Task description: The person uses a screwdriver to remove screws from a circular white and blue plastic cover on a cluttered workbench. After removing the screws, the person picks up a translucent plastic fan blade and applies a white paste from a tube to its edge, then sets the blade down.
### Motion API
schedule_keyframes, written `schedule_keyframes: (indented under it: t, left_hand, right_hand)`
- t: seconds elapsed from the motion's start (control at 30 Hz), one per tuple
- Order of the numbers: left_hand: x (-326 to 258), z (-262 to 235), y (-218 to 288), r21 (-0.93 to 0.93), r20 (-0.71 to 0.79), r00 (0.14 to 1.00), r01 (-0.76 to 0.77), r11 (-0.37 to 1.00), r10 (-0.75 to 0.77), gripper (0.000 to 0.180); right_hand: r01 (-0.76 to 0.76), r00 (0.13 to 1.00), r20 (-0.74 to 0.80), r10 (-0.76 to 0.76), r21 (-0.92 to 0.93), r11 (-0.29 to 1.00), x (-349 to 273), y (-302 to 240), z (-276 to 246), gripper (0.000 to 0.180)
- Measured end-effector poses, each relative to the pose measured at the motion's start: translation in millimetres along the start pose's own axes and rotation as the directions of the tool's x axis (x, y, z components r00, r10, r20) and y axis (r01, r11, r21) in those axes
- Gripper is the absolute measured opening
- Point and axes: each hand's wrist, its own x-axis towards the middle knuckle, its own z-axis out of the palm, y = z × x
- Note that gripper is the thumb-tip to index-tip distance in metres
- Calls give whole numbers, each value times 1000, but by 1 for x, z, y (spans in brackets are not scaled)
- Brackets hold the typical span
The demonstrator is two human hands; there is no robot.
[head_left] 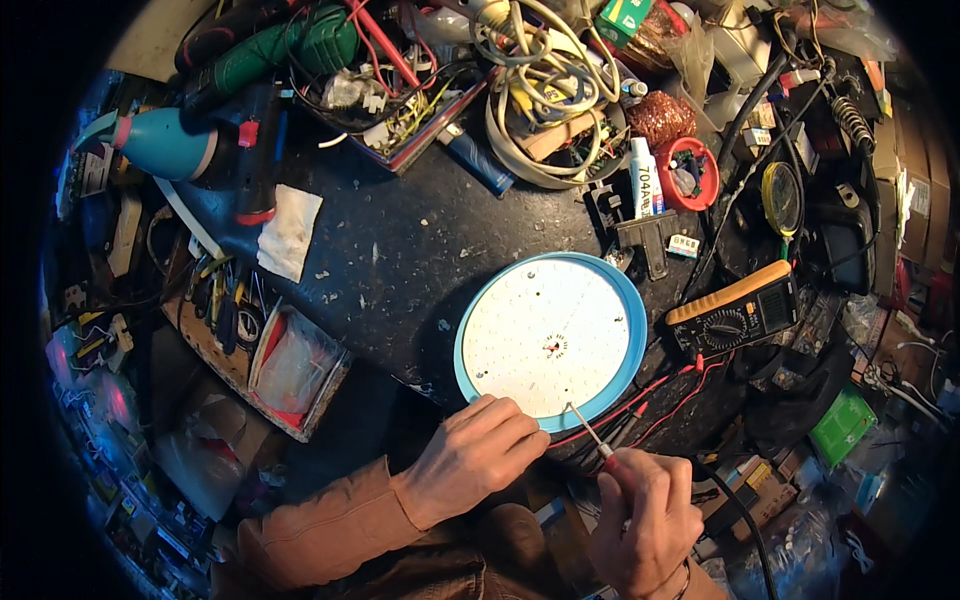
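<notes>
The round blue-rimmed lamp plate [551,338] lies on the dark worktop [400,250]. The left hand [470,455] rests curled fingers on its near rim, holding nothing visible. The right hand [645,515] grips a red-handled probe [592,437], tip at the rim; fingertips hidden.

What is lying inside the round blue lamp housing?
Inside the round blue lamp housing lies a white round board with small parts at its middle. The left hand covers its near edge; anything beneath the board is hidden.
</notes>
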Motion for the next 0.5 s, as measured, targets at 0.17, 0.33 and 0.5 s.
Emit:
schedule_keyframes:
  t: [0.17, 0.33, 0.5]
  left_hand:
    - [-1, 1, -1, -8, 1, 1000, 9, 1000, -9, 15]
    - [0, 1, -1, -29, 0, 1000, 22, 999, -22, 15]
    - [0, 1, 0, -3, 7, 1000, 22, 1000, -22, 14]
  right_hand:
    - [13, 996, -90, -13, -8, 1000, 4, 4, 8, 35]
    - [18, 999, -48, -13, 102, 995, 1, -3, 3, 36]
    - [-51, 995, -84, 45, -68, 996, 3, 0, 5, 29]
